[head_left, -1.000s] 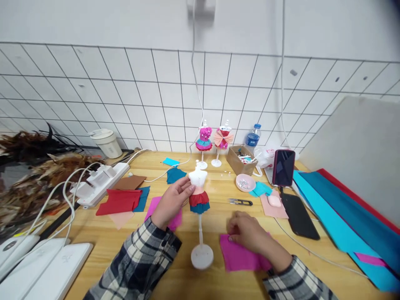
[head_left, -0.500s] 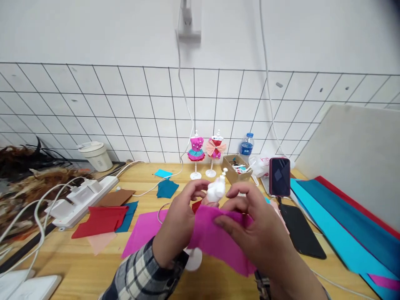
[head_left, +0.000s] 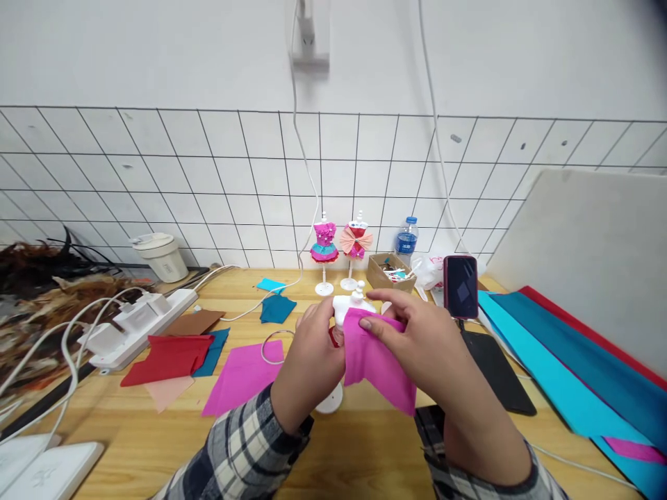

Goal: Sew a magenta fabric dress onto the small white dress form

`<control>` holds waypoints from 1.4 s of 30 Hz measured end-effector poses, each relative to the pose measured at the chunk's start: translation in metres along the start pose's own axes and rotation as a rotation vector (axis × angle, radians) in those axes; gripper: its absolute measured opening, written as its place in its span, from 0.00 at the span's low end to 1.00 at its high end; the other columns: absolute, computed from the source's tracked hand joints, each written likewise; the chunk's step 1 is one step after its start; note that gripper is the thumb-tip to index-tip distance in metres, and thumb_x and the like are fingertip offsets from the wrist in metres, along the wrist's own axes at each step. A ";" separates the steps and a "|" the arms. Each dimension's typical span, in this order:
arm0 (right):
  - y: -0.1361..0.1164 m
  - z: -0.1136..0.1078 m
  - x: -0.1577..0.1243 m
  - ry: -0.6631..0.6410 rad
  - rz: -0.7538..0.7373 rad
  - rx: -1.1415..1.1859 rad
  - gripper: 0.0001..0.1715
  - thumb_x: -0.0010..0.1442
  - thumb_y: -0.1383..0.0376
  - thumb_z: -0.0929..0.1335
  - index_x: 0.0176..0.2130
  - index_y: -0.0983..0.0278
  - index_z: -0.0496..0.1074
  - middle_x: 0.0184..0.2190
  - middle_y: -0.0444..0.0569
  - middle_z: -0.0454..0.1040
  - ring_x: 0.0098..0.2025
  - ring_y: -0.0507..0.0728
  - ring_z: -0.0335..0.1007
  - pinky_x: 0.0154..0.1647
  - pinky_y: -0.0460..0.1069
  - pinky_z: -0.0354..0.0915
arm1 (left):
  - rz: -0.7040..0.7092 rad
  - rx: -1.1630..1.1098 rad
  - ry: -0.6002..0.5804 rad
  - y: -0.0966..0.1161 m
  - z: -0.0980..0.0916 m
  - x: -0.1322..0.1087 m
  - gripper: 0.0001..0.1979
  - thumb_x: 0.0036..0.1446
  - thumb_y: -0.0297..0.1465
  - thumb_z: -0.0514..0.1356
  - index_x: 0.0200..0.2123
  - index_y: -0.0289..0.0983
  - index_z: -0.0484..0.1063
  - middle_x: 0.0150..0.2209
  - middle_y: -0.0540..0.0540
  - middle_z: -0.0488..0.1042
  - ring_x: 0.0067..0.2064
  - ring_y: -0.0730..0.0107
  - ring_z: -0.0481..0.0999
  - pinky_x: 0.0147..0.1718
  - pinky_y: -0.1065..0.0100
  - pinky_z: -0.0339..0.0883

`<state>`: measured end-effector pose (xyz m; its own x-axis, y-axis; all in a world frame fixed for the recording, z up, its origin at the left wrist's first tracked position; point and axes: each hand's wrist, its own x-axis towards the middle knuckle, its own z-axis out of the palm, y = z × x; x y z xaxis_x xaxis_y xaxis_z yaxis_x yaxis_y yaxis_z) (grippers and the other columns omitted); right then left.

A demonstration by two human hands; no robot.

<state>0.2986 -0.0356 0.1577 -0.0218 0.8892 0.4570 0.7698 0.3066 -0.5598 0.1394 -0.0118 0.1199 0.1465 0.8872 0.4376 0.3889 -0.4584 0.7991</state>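
A small white mannequin (head_left: pixel 342 305) stands in front of me, its round base (head_left: pixel 331 400) showing below my hands. Wrapped around its body from the left is my left hand (head_left: pixel 314 351), the fingers mostly behind it. A bit of red shows at the torso beside the thumb. My right hand (head_left: pixel 417 337) pinches the top edge of a magenta fabric piece (head_left: pixel 379 364) between thumb and fingers, with the index finger stretched over the shoulder. The cloth lies against the mannequin's front and hangs down to the right.
Two dressed mannequins (head_left: pixel 324 235) stand at the back beside a cardboard box (head_left: pixel 376 272) and a water bottle (head_left: pixel 406 239). Fabric scraps and a magenta sheet (head_left: pixel 244 378) lie left, near a power strip (head_left: pixel 140 330). A phone (head_left: pixel 460 288) and long coloured sheets (head_left: pixel 563 375) are at right.
The magenta cloth has been brought up and left onto the mannequin's front. The mannequin has turned more upright, and both hands have drawn closer around it. The view has shifted slightly.
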 end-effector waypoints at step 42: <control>0.022 -0.017 0.015 -0.195 -0.249 0.450 0.04 0.56 0.67 0.72 0.35 0.58 0.79 0.34 0.42 0.79 0.37 0.51 0.73 0.40 0.47 0.66 | -0.311 -1.272 -0.584 -0.034 -0.002 -0.001 0.32 0.46 0.50 0.67 0.50 0.37 0.74 0.42 0.42 0.79 0.45 0.57 0.78 0.46 0.62 0.70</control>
<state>0.3265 -0.0214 0.1638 -0.3191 0.8045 0.5010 0.3785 0.5928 -0.7109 0.1242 0.0029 0.0929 0.6754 0.7100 0.1996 -0.5437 0.2965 0.7852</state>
